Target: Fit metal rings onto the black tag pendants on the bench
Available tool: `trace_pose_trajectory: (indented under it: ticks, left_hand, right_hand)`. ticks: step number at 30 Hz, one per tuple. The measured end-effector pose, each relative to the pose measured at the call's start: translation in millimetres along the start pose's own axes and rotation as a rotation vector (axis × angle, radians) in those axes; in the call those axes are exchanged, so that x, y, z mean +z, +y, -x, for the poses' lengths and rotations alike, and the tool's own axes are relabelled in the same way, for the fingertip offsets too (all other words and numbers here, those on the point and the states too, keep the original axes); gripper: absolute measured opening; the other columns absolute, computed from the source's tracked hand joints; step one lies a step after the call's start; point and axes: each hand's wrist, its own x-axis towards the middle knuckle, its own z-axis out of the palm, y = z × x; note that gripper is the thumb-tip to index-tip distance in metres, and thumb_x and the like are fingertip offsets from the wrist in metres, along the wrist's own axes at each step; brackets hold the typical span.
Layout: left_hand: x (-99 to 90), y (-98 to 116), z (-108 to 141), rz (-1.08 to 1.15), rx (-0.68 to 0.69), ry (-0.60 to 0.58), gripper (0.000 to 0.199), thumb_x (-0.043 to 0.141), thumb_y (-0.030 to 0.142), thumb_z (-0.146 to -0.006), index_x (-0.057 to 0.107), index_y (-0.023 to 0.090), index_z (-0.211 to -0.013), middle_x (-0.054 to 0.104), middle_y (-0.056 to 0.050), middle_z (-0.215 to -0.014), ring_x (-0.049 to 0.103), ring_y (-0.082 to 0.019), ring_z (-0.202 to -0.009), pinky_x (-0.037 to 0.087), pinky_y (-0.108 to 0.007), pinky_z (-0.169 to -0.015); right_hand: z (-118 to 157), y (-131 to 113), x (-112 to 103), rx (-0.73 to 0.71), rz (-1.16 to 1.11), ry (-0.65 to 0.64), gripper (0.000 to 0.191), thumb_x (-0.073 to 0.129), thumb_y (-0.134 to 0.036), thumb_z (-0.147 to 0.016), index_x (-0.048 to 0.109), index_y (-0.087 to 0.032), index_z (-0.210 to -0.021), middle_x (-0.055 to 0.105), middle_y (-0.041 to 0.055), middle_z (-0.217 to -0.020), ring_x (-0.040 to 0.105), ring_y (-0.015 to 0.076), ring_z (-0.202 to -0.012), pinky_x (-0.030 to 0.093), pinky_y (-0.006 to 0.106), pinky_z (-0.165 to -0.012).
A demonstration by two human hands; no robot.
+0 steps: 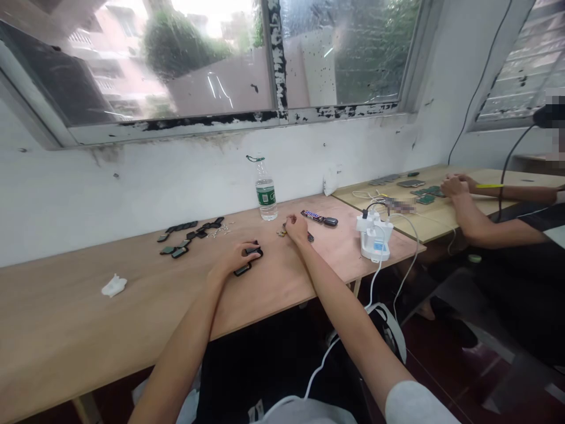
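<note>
My left hand (237, 258) is closed round a small black casing (255, 252) with a grey face, held low at the table. Just below its fingers lies a second black-framed piece (242, 270). Farther right, my right hand (296, 228) has its fingertips pinched together close to the tabletop. Small yellowish bits (281, 232) lie beside those fingertips; whether anything is between them cannot be made out. A dark slim item (311, 237) pokes out by the right wrist.
Black casings (198, 231) and small white pieces (219, 230) are spread at the left. A water bottle (266, 197) stands by the wall, a wrapped bar (312, 217) near it. White power strip (375, 238) and cables sit right. Another person's hands (457, 184) work over green boards (426, 199).
</note>
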Motion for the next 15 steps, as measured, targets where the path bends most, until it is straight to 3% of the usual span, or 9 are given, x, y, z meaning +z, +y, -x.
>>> trace_pose_trajectory:
  ticks: [5,11,15]
  left_hand:
    - [-1.3,1,-2,-0.046,-0.039,-0.084,0.049,0.074,0.067,-0.092,0.089,0.031,-0.121,0.075,-0.011,-0.147,0.066,-0.040,-0.142,0.049,-0.053,-0.124]
    - [-4.8,-5,-4,-0.005,-0.057,-0.092,0.053,0.074,0.070,-0.091,0.089,0.028,-0.119,0.072,-0.013,-0.151,0.065,-0.039,-0.145,0.052,-0.051,-0.123]
    - [-9.8,-7,-5,0.002,-0.034,-0.112,0.054,0.075,0.069,-0.090,0.088,0.027,-0.121,0.074,-0.013,-0.148,0.065,-0.039,-0.145,0.049,-0.052,-0.125]
  right_hand:
    - [1,-1,7,-0.035,-0.056,0.026,0.017,0.059,-0.019,-0.090,0.075,-0.020,-0.098,0.078,0.0107,-0.096,0.071,0.0260,-0.092,0.056,0.036,-0.092]
    - [9,-13,6,-0.045,-0.034,-0.084,0.020,0.058,-0.015,-0.090,0.076,-0.019,-0.099,0.077,0.0091,-0.095,0.070,0.0249,-0.090,0.055,0.036,-0.091]
    - [17,-20,11,-0.183,-0.097,-0.213,0.015,0.061,-0.014,-0.089,0.073,-0.019,-0.094,0.075,0.0055,-0.092,0.066,0.0217,-0.086,0.054,0.033,-0.089]
